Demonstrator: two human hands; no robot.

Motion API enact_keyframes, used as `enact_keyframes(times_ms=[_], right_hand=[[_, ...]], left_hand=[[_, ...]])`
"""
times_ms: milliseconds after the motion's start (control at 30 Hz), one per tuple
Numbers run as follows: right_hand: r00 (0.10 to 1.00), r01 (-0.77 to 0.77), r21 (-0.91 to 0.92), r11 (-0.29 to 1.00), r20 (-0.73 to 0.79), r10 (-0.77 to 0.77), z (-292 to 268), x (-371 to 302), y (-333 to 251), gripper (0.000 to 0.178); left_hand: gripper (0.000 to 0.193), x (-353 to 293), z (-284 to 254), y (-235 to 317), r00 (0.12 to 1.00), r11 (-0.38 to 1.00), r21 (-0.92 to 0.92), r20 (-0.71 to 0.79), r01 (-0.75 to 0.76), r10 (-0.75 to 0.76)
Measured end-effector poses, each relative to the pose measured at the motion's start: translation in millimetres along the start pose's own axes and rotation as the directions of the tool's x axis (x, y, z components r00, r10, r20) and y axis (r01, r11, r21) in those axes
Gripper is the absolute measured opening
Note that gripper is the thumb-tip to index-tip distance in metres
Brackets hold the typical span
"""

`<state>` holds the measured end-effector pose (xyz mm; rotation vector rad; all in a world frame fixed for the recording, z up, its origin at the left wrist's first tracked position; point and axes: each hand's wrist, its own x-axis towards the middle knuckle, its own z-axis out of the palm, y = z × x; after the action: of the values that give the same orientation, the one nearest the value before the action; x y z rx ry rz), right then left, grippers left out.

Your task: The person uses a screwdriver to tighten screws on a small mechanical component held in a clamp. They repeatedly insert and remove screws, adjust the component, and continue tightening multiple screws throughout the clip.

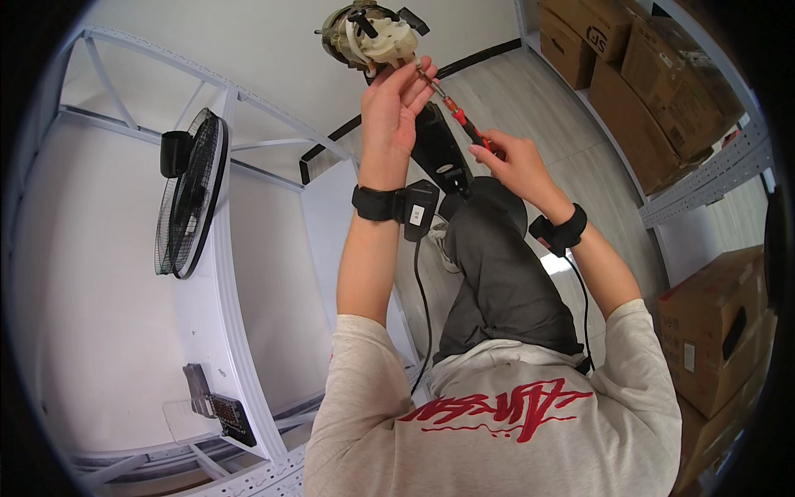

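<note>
My right hand (513, 161) is closed round the red and black handle of a screwdriver (467, 124). Its metal shaft slants up and left to the underside of a fan motor (373, 37), a cream and metal unit with black knobs on it. Just below the motor is my left hand (393, 103), palm turned up. The thumb and fingertips of that hand close in around the screwdriver's tip, and whatever lies between them is too small to make out. Beneath my hands stands a black fan post (439, 149), its round base (501, 199) partly hidden by my leg.
On the left, a white metal shelf (217, 273) bears a black fan grille (195, 195) and a small dark part with a clear piece (228, 414). Cardboard boxes (646, 116) fill the right rack, with more boxes (716, 331) below. Black straps with cabled devices (420, 211) circle both wrists.
</note>
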<state>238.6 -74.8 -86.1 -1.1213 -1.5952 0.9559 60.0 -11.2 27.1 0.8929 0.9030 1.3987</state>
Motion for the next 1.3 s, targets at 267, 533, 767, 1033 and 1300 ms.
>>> enact_keyframes(times_ms=[267,533,767,1033,1300], right_hand=[[0.999,-0.033,0.053,0.998,0.014,0.033,3.4,2.1,-0.8,0.031],[1.0,-0.015,0.048,0.999,-0.001,0.015,6.8,7.0,1.8,0.033],[0.995,-0.03,0.042,0.999,-0.098,0.033,17.2,16.7,18.2,0.035],[0.988,-0.077,0.167,0.983,-0.117,0.098,34.9,26.6,24.9,0.032],[0.995,-0.059,0.258,0.964,-0.065,0.078,47.1,25.3,26.2,0.031]], left_hand=[[0.027,0.8,-3.6,-0.1,1.0,1.0,-0.022,0.001,0.011,-0.011],[0.028,-1.7,-3.1,-0.3,1.0,1.0,-0.02,0.023,0.005,-0.004],[0.028,-0.7,-3.8,2.2,1.0,1.0,0.023,0.02,0.017,-0.017],[0.028,-4.7,-0.3,4.8,1.0,0.997,0.081,0.017,0.017,-0.018],[0.03,-4.9,2.7,10.2,1.0,0.989,0.143,-0.01,0.03,-0.029]])
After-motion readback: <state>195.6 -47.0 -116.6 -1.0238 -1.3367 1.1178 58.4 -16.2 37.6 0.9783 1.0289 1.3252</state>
